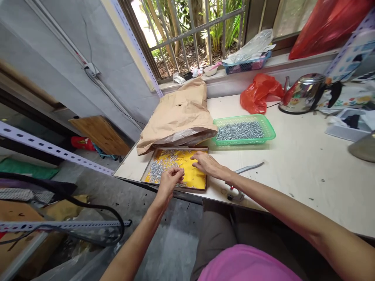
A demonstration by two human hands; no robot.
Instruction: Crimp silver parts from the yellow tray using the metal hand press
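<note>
A shallow tray (206,171) with a yellow lining lies at the table's front left edge. Small silvery metal pins (156,170) are heaped on its left side and scattered toward the back. Over the front of the tray, my left hand (170,181) is closed in a pinch; whatever sits between the fingertips is too small to make out. My right hand (206,164) hovers above the right part of the yellow lining, its fingers apart and bent downward, with nothing visible in them.
A brown paper sack (181,111) lies behind the tray. Beside it, a green plastic basket (271,134) holds many similar pins. A grey strip (250,168) and a small clamp-like device (234,194) lie near my right forearm. Farther right stand a red bag (259,93) and a metal kettle (303,95).
</note>
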